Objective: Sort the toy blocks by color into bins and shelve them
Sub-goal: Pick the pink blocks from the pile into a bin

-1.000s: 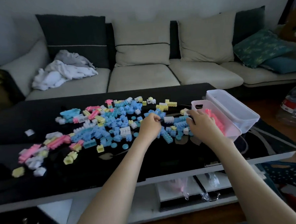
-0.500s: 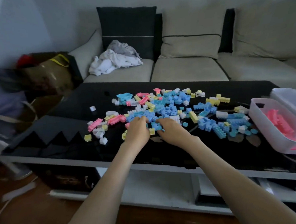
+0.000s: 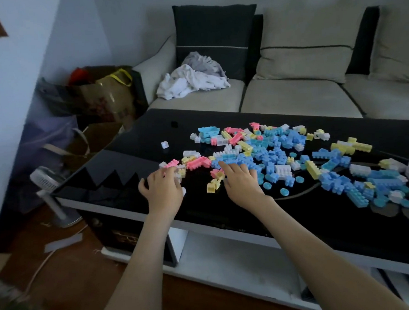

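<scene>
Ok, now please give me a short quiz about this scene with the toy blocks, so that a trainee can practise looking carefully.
1. True or false: the white cloth lies on the black table.
2. Which colour has the most toy blocks on the table? A pink, B blue, C yellow.
3. Fill in: the pink block at the pile's far left end lies nearest the ___ hand.

Key
1. False; it lies on the sofa.
2. B.
3. Left; the left hand is right beside it, and the right hand is further right.
</scene>
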The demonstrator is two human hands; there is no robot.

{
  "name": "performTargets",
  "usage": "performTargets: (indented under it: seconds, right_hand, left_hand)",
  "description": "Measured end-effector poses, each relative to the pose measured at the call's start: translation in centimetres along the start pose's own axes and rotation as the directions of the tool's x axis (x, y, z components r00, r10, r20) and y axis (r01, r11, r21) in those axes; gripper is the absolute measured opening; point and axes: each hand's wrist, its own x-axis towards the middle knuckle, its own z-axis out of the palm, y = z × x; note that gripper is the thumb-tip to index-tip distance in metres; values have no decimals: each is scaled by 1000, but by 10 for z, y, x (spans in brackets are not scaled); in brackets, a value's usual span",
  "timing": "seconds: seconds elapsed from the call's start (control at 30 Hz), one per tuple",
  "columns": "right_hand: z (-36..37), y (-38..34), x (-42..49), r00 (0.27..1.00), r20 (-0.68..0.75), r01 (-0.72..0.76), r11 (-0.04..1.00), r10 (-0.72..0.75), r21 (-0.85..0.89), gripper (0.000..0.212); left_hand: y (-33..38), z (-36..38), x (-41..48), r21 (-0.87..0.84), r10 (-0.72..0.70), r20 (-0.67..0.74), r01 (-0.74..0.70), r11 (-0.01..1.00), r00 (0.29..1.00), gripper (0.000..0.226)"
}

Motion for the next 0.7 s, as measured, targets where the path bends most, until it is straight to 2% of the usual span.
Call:
performTargets:
  seconds: [0.07, 0.13, 0.3, 0.4, 0.53, 0.7]
  right_hand:
    - [2, -4, 8, 999, 42, 5, 999, -4, -40, 60]
    - [4, -4, 14, 998, 65, -5, 999, 8, -52, 56]
    - [3, 0, 21, 1000, 29, -5, 999, 6, -40, 46]
    - [3, 3, 24, 1000, 6, 1, 999, -1, -49, 33]
    - [4, 7, 27, 998, -50, 20, 998, -23, -60, 21]
    - [1, 10, 27, 1000, -27, 4, 998, -6, -56, 12]
  left_hand:
    - [-6, -1, 3, -20, -49, -30, 48, 999, 998, 39]
    - [-6, -2, 6, -47, -79, -30, 78, 996, 996, 40]
    - [-4, 4, 12, -61, -102, 80, 107, 992, 992, 37]
    - [-4, 8, 16, -43, -127, 126, 133, 990, 984, 36]
    - [-4, 11, 23, -83, -172, 105, 181, 980, 979, 33]
    - [-4, 12, 26, -74, -186, 43, 189, 979, 982, 29]
